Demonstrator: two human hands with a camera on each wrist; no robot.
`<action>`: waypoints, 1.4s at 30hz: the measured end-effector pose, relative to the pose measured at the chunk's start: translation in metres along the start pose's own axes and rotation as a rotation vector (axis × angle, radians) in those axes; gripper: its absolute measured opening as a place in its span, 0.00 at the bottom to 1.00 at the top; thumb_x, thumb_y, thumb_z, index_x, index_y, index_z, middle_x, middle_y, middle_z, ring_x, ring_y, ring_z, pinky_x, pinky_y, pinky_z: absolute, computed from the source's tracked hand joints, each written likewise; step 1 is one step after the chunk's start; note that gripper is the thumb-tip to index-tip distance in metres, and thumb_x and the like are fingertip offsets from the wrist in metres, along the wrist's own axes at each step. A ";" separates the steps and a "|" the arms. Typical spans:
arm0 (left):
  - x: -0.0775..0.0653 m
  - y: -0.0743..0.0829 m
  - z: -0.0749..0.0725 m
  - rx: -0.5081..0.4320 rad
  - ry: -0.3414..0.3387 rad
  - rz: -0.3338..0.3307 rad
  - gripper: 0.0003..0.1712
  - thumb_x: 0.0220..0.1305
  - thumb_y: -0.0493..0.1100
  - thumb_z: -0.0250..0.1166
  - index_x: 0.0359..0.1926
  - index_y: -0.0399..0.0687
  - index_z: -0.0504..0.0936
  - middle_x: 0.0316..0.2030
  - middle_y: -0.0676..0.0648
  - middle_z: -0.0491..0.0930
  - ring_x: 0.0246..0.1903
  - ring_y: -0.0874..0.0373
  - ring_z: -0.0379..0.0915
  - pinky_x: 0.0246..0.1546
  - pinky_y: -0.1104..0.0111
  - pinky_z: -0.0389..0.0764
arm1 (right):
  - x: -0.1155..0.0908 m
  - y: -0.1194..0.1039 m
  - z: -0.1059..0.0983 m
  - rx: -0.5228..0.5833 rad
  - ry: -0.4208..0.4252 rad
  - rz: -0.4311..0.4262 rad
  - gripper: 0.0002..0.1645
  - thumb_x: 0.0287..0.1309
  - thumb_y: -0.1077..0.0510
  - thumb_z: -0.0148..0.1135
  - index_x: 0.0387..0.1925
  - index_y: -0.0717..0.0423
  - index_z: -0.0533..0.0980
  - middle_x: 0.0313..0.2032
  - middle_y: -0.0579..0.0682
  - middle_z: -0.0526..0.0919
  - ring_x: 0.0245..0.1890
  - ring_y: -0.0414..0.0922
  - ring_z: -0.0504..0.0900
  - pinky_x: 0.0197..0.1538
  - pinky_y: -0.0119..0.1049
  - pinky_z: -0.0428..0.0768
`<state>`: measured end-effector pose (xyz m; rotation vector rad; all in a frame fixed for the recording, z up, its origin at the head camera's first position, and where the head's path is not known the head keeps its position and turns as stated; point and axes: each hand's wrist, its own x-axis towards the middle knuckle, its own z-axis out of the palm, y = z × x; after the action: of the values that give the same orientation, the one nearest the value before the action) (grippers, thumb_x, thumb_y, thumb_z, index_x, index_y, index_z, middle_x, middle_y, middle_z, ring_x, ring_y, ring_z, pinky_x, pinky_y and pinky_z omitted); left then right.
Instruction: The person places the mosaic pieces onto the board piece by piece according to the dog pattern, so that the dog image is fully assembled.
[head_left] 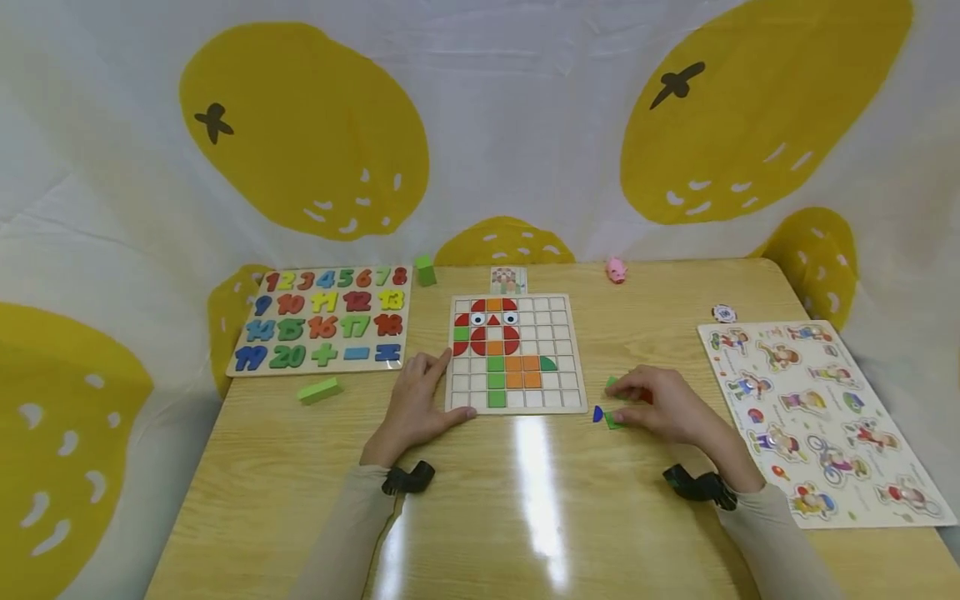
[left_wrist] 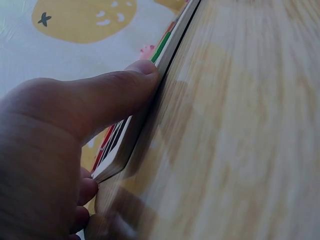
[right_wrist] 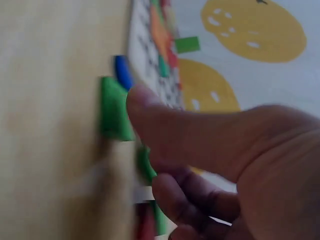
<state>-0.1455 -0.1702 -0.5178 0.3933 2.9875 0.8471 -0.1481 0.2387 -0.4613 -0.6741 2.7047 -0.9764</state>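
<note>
A square wooden grid board [head_left: 551, 397] holds red, orange, green and eye-marked pieces. My left hand [head_left: 417, 406] is at its near left corner. The thumb [left_wrist: 112, 95] lies straight against the near edge, and a finger touches the left edge. Right of the board, my right hand [head_left: 663, 406] reaches down over loose pieces, thumb and fingers apart. Its thumb tip touches a green square piece [right_wrist: 114, 110]. Beside that lies a blue rounded piece [head_left: 597, 414]. Another green piece [head_left: 611, 382] is at the fingertips. A red piece [right_wrist: 144, 220] sits partly hidden under the hand.
A number puzzle board [head_left: 352, 365] lies left, with green blocks [head_left: 319, 391] near it. Behind the grid board is a small picture card [head_left: 508, 280]. A pink pig figure [head_left: 617, 270], a poker chip [head_left: 723, 313] and a figure puzzle board [head_left: 806, 367] stand right.
</note>
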 end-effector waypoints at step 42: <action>0.001 0.000 -0.002 0.002 -0.006 0.011 0.65 0.43 0.77 0.69 0.76 0.53 0.57 0.44 0.51 0.62 0.45 0.56 0.55 0.44 0.63 0.59 | 0.063 -0.029 0.055 0.082 0.199 -0.002 0.19 0.45 0.51 0.80 0.38 0.56 0.86 0.30 0.47 0.85 0.25 0.37 0.79 0.29 0.31 0.77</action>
<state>-0.1464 -0.1713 -0.5157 0.4117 2.9836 0.8423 -0.1759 0.1585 -0.4860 -0.5933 2.8128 -1.2078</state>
